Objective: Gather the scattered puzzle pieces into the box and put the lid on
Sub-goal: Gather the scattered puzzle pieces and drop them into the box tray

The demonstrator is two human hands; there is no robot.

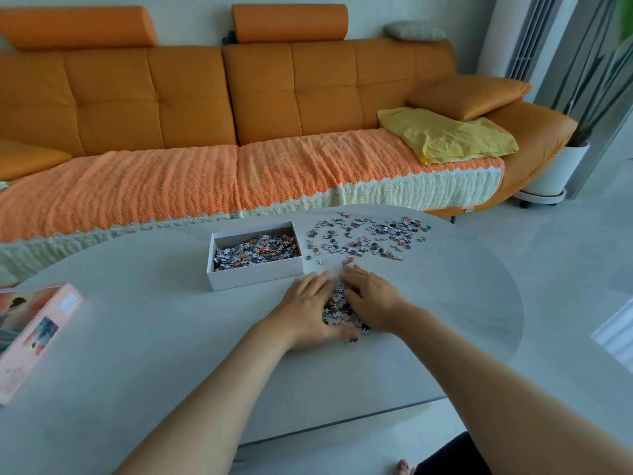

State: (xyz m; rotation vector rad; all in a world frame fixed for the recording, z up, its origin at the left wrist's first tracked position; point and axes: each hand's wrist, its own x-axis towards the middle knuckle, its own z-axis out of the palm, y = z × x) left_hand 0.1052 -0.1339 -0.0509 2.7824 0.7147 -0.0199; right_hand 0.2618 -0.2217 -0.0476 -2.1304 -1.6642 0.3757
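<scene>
A white open box [255, 273] stands on the grey table [144, 337], partly filled with puzzle pieces. More scattered pieces [368, 238] lie to its right, toward the table's far edge. Just in front of the box, a small heap of pieces [337, 308] sits between my two hands. My left hand [303, 308] lies flat on the table against the heap's left side. My right hand [371, 299] cups the heap's right side, fingers nearly straight. The pink illustrated lid [32, 332] lies at the table's left edge.
An orange sofa [205, 108] with a knitted throw runs behind the table, with a yellow cloth [445, 135] on its right end. A white plant pot [551, 173] stands on the floor at the right. The table's rounded right edge is close to the scattered pieces.
</scene>
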